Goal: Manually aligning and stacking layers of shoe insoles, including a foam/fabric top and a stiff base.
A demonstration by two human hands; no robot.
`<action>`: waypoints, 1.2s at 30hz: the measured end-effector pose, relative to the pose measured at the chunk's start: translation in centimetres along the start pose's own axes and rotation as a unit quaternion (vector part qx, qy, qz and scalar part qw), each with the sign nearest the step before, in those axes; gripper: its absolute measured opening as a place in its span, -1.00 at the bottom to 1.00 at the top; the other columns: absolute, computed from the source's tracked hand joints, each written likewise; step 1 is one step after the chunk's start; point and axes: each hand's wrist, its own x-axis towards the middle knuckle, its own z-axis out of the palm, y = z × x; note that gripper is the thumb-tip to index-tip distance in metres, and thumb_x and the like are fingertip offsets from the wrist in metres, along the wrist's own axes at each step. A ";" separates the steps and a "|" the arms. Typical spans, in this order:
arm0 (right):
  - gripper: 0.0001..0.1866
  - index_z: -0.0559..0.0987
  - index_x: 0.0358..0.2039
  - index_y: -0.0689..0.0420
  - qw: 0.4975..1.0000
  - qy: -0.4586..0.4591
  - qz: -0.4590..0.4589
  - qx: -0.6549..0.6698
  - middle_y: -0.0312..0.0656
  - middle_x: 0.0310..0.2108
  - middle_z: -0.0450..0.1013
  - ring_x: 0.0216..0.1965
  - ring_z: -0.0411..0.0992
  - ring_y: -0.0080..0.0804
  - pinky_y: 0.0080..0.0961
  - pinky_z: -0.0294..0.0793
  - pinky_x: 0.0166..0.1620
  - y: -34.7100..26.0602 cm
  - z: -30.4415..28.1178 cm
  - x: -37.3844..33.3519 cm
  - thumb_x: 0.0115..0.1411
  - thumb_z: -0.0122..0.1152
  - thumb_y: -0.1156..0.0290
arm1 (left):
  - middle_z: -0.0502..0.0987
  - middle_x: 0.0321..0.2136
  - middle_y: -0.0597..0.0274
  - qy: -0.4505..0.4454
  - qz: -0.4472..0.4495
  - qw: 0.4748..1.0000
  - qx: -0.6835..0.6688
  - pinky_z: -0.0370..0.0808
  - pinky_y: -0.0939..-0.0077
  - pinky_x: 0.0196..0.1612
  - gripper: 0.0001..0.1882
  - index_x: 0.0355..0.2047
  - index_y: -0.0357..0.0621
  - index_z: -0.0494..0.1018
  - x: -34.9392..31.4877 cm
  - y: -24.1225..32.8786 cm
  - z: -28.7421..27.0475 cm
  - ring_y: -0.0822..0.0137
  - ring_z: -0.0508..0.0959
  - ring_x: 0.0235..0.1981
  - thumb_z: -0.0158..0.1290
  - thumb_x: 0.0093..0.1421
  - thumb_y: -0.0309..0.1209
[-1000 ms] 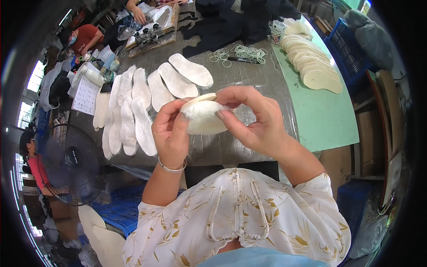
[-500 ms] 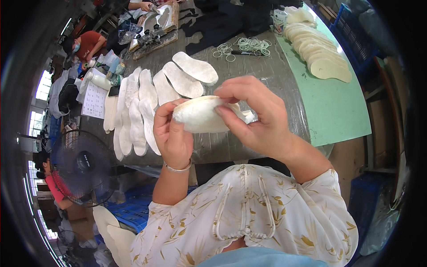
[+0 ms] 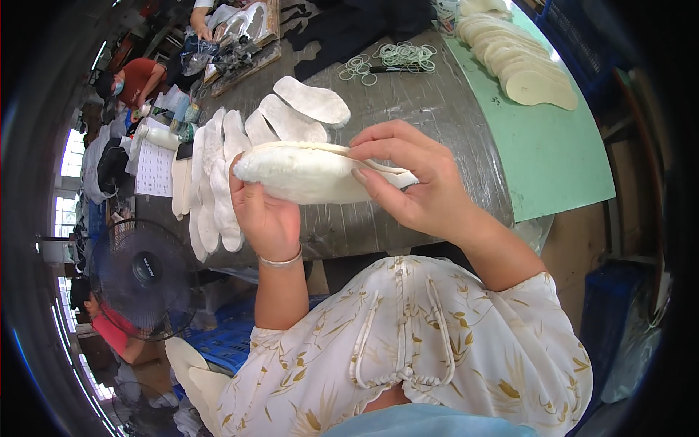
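Both hands busy here: the left hand (image 3: 266, 218) grasps the left end of a white fleecy insole (image 3: 313, 175), the right hand (image 3: 419, 178) pinches its far edge, held above the near side of the table (image 3: 459, 116)! Edges look met at left, layers gape at right, seemingly part-done; flat white insoles (image 3: 311, 100) lie left, cream insoles (image 3: 540, 87) overlap far right
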 end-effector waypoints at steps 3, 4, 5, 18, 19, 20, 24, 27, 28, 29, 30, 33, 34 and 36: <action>-0.80 0.60 -0.30 0.18 1.000 0.007 -0.014 0.002 -0.15 -0.25 0.50 -0.23 0.49 -0.22 -0.40 0.50 -0.17 0.2 0.7 -0.3 0.01 0.33 0.54 | 0.49 -0.05 0.15 0.009 -0.005 1.000 -0.015 0.41 0.19 0.12 -0.70 0.03 -0.15 0.36 -0.1 -0.2 -0.4 0.21 0.49 0.01 -0.05 0.28 -0.50; -0.79 0.59 -0.30 0.19 1.000 0.014 -0.020 -0.014 -0.15 -0.25 0.50 -0.24 0.49 -0.21 -0.40 0.50 -0.18 0.3 0.8 -0.3 -0.01 0.34 0.53 | 0.49 -0.04 0.15 0.013 0.001 1.000 -0.022 0.41 0.18 0.12 -0.70 0.03 -0.13 0.37 -0.1 -0.3 -0.6 0.21 0.49 0.01 -0.05 0.28 -0.50; -0.79 0.59 -0.31 0.19 0.999 0.020 -0.026 -0.032 -0.16 -0.25 0.49 -0.26 0.48 -0.21 -0.40 0.50 -0.20 0.3 0.9 -0.4 -0.02 0.35 0.52 | 0.49 -0.04 0.15 0.016 0.006 0.999 -0.028 0.41 0.17 0.12 -0.70 0.03 -0.11 0.38 -0.2 -0.4 -0.8 0.21 0.49 0.01 -0.05 0.28 -0.50; -0.86 0.52 -0.49 0.18 0.998 0.028 -0.023 -0.049 -0.21 -0.33 0.49 -0.35 0.47 -0.26 -0.41 0.50 -0.29 0.5 1.3 -0.4 -0.09 0.31 0.59 | 0.49 -0.04 0.14 -0.005 0.023 1.000 -0.020 0.41 0.20 0.12 -0.70 0.03 -0.11 0.37 -0.4 -1.2 -1.4 0.23 0.49 0.00 -0.03 0.28 -0.49; -0.84 0.49 -0.50 0.18 0.997 0.035 -0.031 -0.063 -0.22 -0.35 0.49 -0.37 0.48 -0.27 -0.42 0.50 -0.30 0.6 1.5 -0.5 -0.11 0.31 0.59 | 0.49 -0.04 0.14 -0.005 0.023 1.000 -0.020 0.41 0.20 0.12 -0.70 0.03 -0.11 0.37 -0.5 -1.2 -1.4 0.23 0.49 0.00 -0.03 0.28 -0.49; -0.83 0.49 -0.49 0.17 0.996 0.036 -0.036 -0.077 -0.23 -0.35 0.49 -0.39 0.48 -0.27 -0.42 0.49 -0.31 0.6 1.5 -0.5 -0.12 0.30 0.58 | 0.49 -0.04 0.14 -0.005 0.022 1.000 -0.022 0.41 0.21 0.11 -0.71 0.02 -0.12 0.37 -0.5 -1.3 -1.4 0.24 0.49 0.00 -0.02 0.28 -0.49; -0.81 0.49 -0.47 0.15 0.994 0.032 -0.049 -0.094 -0.24 -0.37 0.50 -0.42 0.48 -0.27 -0.42 0.49 -0.32 0.8 1.7 -0.6 -0.10 0.35 0.53 | 0.48 -0.05 0.14 -0.016 0.014 0.999 -0.044 0.42 0.23 0.09 -0.71 0.01 -0.14 0.36 -0.3 -1.4 -1.5 0.24 0.49 -0.01 -0.01 0.27 -0.49; -0.79 0.52 -0.43 0.16 0.995 0.035 -0.045 -0.081 -0.21 -0.38 0.51 -0.41 0.49 -0.26 -0.40 0.51 -0.34 0.8 1.7 -0.7 -0.08 0.39 0.49 | 0.47 -0.06 0.17 -0.009 0.018 0.999 -0.030 0.43 0.23 0.07 -0.68 0.01 -0.15 0.34 -0.5 -1.4 -1.4 0.25 0.49 -0.02 0.02 0.24 -0.47; -0.80 0.52 -0.43 0.17 0.995 0.038 -0.047 -0.081 -0.20 -0.37 0.51 -0.41 0.50 -0.25 -0.40 0.51 -0.35 0.9 1.7 -0.8 -0.08 0.38 0.50 | 0.46 -0.07 0.18 -0.017 0.020 0.999 -0.029 0.43 0.24 0.07 -0.66 0.01 -0.14 0.33 -0.5 -1.4 -1.3 0.25 0.49 -0.02 0.03 0.22 -0.46; -0.80 0.52 -0.43 0.17 0.995 0.039 -0.047 -0.081 -0.20 -0.37 0.51 -0.41 0.50 -0.25 -0.40 0.51 -0.35 0.9 1.7 -0.9 -0.08 0.38 0.50 | 0.45 -0.08 0.18 0.001 0.020 1.000 -0.020 0.43 0.25 0.07 -0.64 0.01 -0.14 0.31 -0.6 -1.5 -1.2 0.26 0.48 -0.03 0.04 0.20 -0.47; -0.80 0.52 -0.43 0.18 0.994 0.045 -0.047 -0.089 -0.19 -0.38 0.51 -0.41 0.50 -0.25 -0.39 0.51 -0.35 1.0 1.7 -1.1 -0.07 0.37 0.51 | 0.45 -0.08 0.18 0.000 0.020 1.000 -0.019 0.43 0.25 0.07 -0.64 0.01 -0.14 0.31 -0.6 -1.6 -1.2 0.26 0.48 -0.03 0.04 0.20 -0.47; -0.84 0.51 -0.45 0.18 0.993 0.053 -0.046 -0.099 -0.19 -0.40 0.52 -0.43 0.51 -0.26 -0.40 0.51 -0.34 1.0 1.9 -1.2 -0.06 0.34 0.54 | 0.44 -0.07 0.18 -0.002 0.027 0.999 -0.027 0.42 0.25 0.07 -0.64 0.01 -0.14 0.32 -0.5 -1.8 -1.3 0.27 0.47 -0.02 0.03 0.19 -0.50; -0.84 0.51 -0.46 0.18 0.992 0.056 -0.054 -0.102 -0.20 -0.40 0.52 -0.43 0.51 -0.27 -0.41 0.50 -0.35 1.2 2.0 -1.1 -0.06 0.34 0.55 | 0.44 -0.07 0.18 -0.001 0.026 0.999 -0.027 0.42 0.25 0.07 -0.64 0.01 -0.14 0.32 -0.5 -1.9 -1.4 0.27 0.47 -0.02 0.03 0.19 -0.50; -0.85 0.51 -0.47 0.17 0.990 0.054 -0.061 -0.112 -0.21 -0.41 0.52 -0.45 0.50 -0.29 -0.42 0.48 -0.36 1.0 1.9 -1.3 -0.06 0.33 0.55 | 0.45 -0.09 0.18 0.002 0.027 0.999 -0.033 0.43 0.25 0.06 -0.66 0.00 -0.14 0.34 -0.7 -1.8 -1.3 0.27 0.48 -0.04 0.02 0.20 -0.50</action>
